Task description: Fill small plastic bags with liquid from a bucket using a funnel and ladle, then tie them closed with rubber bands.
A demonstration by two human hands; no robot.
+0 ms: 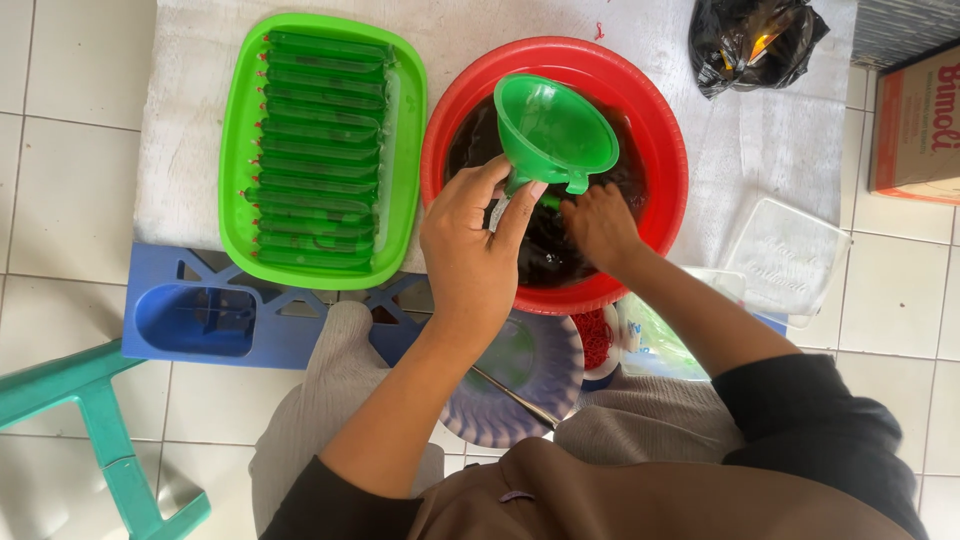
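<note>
Holding the green funnel (pixel 553 130) by its neck, left hand (pixel 470 250) fingers pinched narrow; mouth faces up, spout and long axis tilt down toward me. Green tray (pixel 240 150) of filled tubes sits left. Right hand (pixel 600 225) dips into the red basin (pixel 660 130); closure unclear. Risk: tilted funnel slops dark liquid onto bench.

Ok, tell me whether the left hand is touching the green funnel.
Touching. The head view shows the left hand with fingers wrapped around the neck of the green funnel.
</note>
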